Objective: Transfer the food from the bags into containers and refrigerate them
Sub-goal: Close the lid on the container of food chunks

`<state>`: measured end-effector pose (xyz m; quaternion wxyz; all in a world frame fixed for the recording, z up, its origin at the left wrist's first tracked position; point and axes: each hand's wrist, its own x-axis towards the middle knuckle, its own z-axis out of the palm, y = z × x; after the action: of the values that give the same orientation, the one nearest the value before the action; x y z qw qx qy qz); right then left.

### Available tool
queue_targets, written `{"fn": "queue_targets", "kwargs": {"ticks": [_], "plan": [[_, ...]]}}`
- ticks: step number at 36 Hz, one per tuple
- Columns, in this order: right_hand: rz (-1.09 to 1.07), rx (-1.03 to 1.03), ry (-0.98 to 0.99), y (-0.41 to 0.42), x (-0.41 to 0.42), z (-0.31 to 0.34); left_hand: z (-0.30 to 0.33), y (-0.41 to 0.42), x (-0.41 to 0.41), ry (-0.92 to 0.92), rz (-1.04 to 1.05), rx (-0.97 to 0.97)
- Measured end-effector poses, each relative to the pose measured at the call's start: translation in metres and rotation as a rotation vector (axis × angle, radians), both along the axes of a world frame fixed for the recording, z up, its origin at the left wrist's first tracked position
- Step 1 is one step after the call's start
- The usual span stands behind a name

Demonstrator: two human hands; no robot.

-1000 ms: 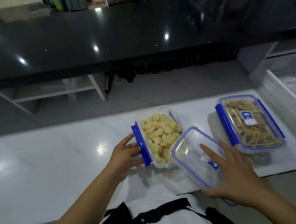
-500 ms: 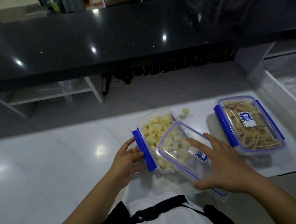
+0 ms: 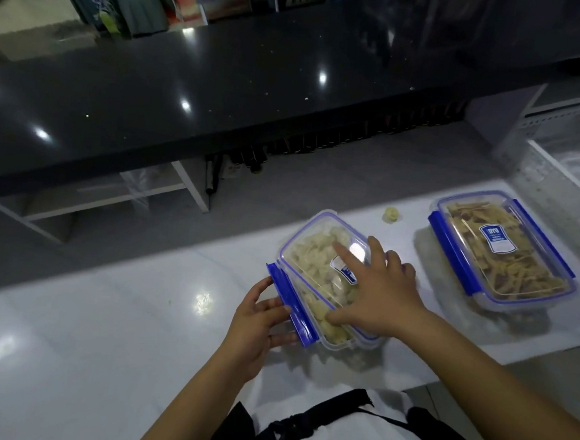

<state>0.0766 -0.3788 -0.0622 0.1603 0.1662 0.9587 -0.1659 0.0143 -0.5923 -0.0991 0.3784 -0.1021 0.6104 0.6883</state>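
A clear plastic container (image 3: 333, 336) full of pale yellow food pieces sits on the white counter (image 3: 109, 327). Its clear blue-rimmed lid (image 3: 309, 247) lies on top of it. My right hand (image 3: 385, 288) rests flat on the lid, fingers spread. My left hand (image 3: 257, 324) holds the container's left end at the blue clip (image 3: 291, 304), which stands unfastened. A second container (image 3: 503, 248), lidded with blue clips, holds brownish strips at the right.
One loose food piece (image 3: 390, 214) lies on the counter behind the containers. A black raised counter (image 3: 222, 88) runs across the back. A white perforated wall (image 3: 542, 175) stands at the far right. The counter's front edge is close to my body.
My right hand slid the lid leftward from beside the container onto its top. My left hand stayed on the container's left end. The container turned slightly.
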Motion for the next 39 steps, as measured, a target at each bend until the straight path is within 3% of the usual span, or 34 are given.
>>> {"fn": "queue_targets", "kwargs": {"ticks": [10,14,19,25,28,30,33,36,39], "plan": [[-0.247,-0.234,0.158,0.029,0.04,0.028,0.002,-0.004,-0.01,0.023,-0.049,-0.026],[-0.379,-0.036,0.278,0.069,0.059,0.043,0.002,0.003,-0.02,0.038,-0.071,-0.08],[-0.6,0.159,0.17,0.129,0.058,0.034,0.004,0.024,-0.034,0.04,-0.162,-0.127],[-0.66,0.188,0.076,0.158,0.051,0.012,0.009,0.047,-0.046,0.044,-0.264,-0.19],[-0.639,0.231,0.056,0.159,0.05,0.001,0.016,0.054,-0.055,0.097,-0.255,-0.308],[-0.625,0.269,0.057,0.159,0.05,-0.006,0.02,0.061,-0.065,0.197,-0.178,-0.416],[-0.632,0.285,0.071,0.161,0.049,-0.012,0.038,0.082,-0.081,0.573,-0.171,-0.492],[-0.643,0.323,0.084,0.162,0.049,-0.019,0.057,0.124,-0.1,0.929,-0.407,-0.508],[-0.647,0.348,0.116,0.163,0.049,-0.027,0.066,0.182,-0.111,1.142,-0.757,-0.618]]}}
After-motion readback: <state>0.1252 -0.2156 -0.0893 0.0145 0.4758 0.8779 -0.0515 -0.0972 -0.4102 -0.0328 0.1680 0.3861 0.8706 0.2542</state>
